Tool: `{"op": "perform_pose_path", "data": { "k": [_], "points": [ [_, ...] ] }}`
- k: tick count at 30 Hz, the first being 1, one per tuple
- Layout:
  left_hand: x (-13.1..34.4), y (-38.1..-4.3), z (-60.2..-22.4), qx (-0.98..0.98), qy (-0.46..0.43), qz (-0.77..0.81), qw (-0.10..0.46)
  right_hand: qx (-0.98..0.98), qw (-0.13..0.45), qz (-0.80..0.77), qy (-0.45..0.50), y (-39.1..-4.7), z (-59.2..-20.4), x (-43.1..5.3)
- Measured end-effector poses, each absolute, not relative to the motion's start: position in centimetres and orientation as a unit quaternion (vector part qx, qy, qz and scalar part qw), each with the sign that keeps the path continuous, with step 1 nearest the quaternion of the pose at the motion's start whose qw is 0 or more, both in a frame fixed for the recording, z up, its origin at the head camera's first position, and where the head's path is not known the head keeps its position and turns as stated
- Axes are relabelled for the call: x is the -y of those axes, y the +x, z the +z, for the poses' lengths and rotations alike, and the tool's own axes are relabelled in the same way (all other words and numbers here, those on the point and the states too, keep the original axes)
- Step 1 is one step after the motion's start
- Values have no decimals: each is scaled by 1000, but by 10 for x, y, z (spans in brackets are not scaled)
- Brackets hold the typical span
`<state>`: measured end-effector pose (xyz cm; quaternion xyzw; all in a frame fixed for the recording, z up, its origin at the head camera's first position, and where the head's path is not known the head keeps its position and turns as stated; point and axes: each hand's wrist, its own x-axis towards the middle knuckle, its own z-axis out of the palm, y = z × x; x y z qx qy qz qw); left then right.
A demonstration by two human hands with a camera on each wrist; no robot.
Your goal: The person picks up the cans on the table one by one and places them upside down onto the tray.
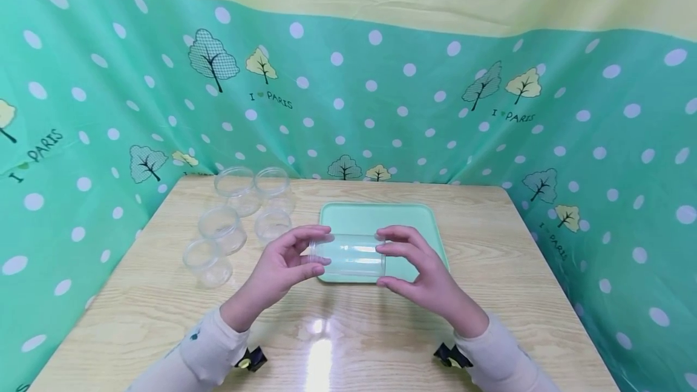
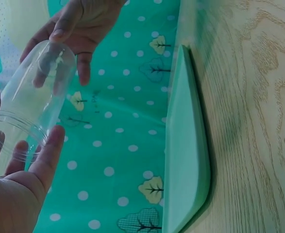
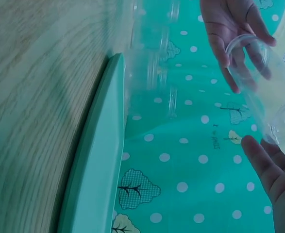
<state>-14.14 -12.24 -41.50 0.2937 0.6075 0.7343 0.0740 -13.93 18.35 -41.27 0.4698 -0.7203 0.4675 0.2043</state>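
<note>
A clear plastic jar [image 1: 354, 254] lies sideways in the air between the two hands, over the green tray [image 1: 381, 213]. The left hand [image 1: 285, 265] holds its threaded mouth end, thumb on the near side and fingers on the far side. At the closed base end, the right hand [image 1: 422, 268] grips with thumb and fingertips spread around the edge. Seen from the left wrist, the jar [image 2: 35, 92] shows its ridged rim toward the left palm. The right wrist view shows the right fingers [image 3: 266, 162] close at the base.
Several more clear jars [image 1: 222, 230] stand upright, mouths up, on the left of the wooden table [image 1: 490, 259]. The tray lies flat near the middle. A green polka-dot curtain [image 1: 370, 101] encloses the back and sides.
</note>
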Motion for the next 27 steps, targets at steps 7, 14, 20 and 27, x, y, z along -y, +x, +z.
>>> {"op": "perform_pose_path", "data": {
  "k": [7,14,20,27],
  "points": [
    [123,-144,-417,-596,293,743,78,716,164,521,434,-133,-413,-178],
    [125,-149,-420,-591,286,749,88,723,168,525,416,-131,-410,-175],
    [126,-149,-419,-588,282,752,96,730,168,520,411,-131,-408,-178],
    [127,-149,-420,-595,286,746,87,729,169,520,411,-132,-407,-181]
  ]
}}
